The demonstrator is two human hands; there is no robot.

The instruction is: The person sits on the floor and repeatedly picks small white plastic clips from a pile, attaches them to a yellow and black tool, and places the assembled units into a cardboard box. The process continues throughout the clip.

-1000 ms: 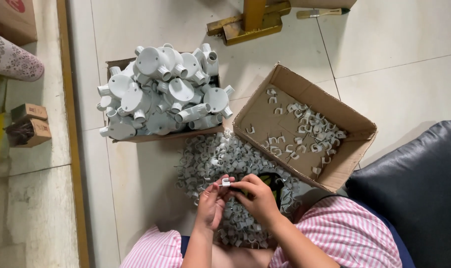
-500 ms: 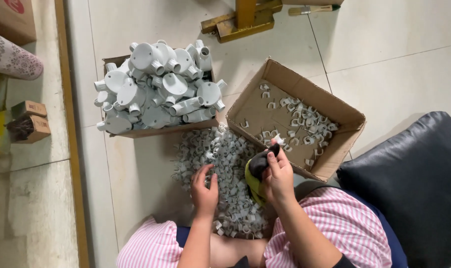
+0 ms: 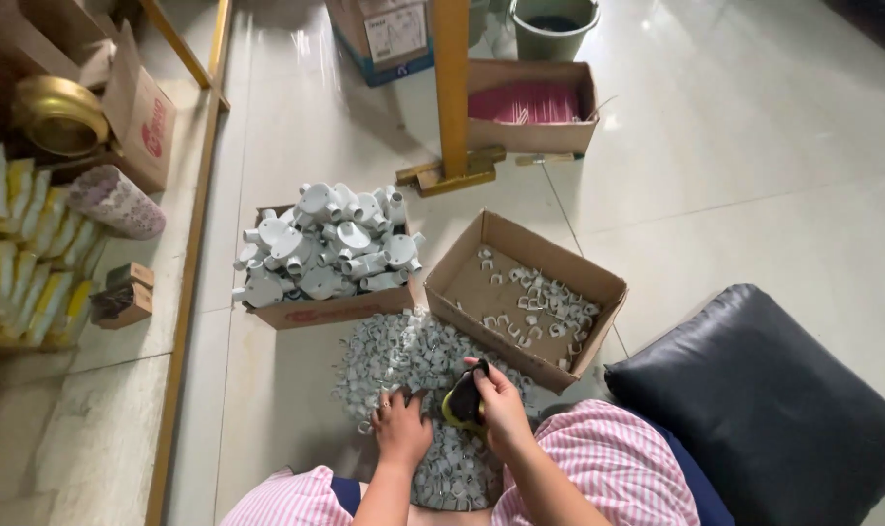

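A heap of small grey-white plastic clips point(image 3: 418, 365) lies on the floor in front of me. My left hand point(image 3: 401, 429) rests on the near part of that heap, fingers curled among the clips. My right hand point(image 3: 496, 404) grips a black and yellow-green tool point(image 3: 462, 401) just above the heap's right side. Beyond the hand, an open cardboard box point(image 3: 481, 255) holds scattered clips of the same kind. A second cardboard box point(image 3: 330, 310) to the left is piled with white round junction boxes point(image 3: 325, 248).
A black cushion point(image 3: 764, 409) lies at my right. A yellow wooden post on a base point(image 3: 452, 97) stands beyond the boxes, with a box of pink items point(image 3: 530, 102) and a green bucket point(image 3: 554, 24) behind. Shelving with packets and small boxes point(image 3: 121, 297) runs along the left.
The view has tilted up and shows more floor. My hands were together over the heap holding a clip; now the right hand holds the tool and the left rests on the clips.
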